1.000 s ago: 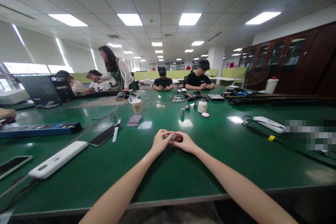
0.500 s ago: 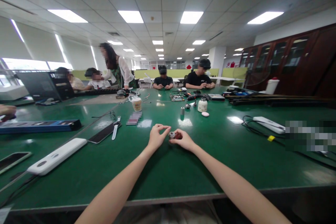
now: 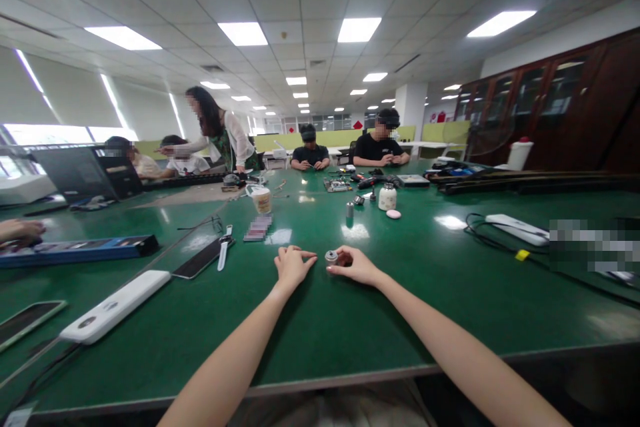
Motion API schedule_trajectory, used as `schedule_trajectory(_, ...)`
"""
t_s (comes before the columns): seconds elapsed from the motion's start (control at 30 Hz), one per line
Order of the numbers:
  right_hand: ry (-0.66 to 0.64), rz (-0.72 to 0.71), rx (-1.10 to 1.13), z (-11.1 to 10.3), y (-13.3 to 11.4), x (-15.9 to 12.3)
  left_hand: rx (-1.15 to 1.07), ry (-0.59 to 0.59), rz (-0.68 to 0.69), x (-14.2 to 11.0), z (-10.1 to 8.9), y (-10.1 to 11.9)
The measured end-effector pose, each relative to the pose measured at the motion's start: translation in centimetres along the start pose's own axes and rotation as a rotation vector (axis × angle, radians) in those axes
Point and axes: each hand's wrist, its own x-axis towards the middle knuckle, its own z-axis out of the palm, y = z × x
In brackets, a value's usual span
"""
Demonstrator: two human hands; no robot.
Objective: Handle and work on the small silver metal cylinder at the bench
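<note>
My right hand (image 3: 361, 267) grips a small silver metal cylinder (image 3: 331, 258) between thumb and fingers. The cylinder stands upright at the green tabletop, and a small dark spot shows on its round top. To its left is my left hand (image 3: 294, 267), a short gap away from the cylinder. Thumb and index finger there come together at the tips, and whatever they may pinch is too small to make out. Farther back on the table stands a similar metal cylinder (image 3: 349, 210), beside small dark metal parts (image 3: 359, 201).
A white jar (image 3: 387, 198) and its pink lid (image 3: 393, 214) are behind my right hand. On the left lie a watch (image 3: 224, 250), a dark tablet (image 3: 197, 259), a white power strip (image 3: 115, 307) and a paper cup (image 3: 261, 200). Co-workers sit across the table.
My left hand has drawn back to the left, from the cylinder's top edge to a little apart from it. My right hand keeps its hold on the cylinder. The view has shifted slightly.
</note>
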Motion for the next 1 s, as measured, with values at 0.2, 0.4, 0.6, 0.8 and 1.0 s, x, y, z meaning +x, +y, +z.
schedule_trajectory(0.2, -0.021, -0.009, 0.035, 0.1, 0.3, 0.0, -0.221, 0.112, 0.186, -0.1, 0.2, 1.1)
schedule_trajectory(0.4, -0.026, -0.019, 0.053, 0.1, 0.7, 0.1, -0.43, 0.138, 0.384, -0.8, 0.2, 2.8)
schedule_trajectory(0.6, -0.03, -0.021, 0.05, 0.1, 0.8, 0.2, -0.441, 0.142, 0.424, -1.2, 0.0, 3.1)
schedule_trajectory(0.8, -0.029, -0.024, 0.055, 0.1, 0.7, 0.1, -0.419, 0.104, 0.446, -1.2, -0.4, 3.4)
schedule_trajectory(1.0, -0.036, -0.035, 0.05, 0.1, 0.2, 0.0, -0.353, 0.091, 0.472, -1.5, -0.8, 3.6)
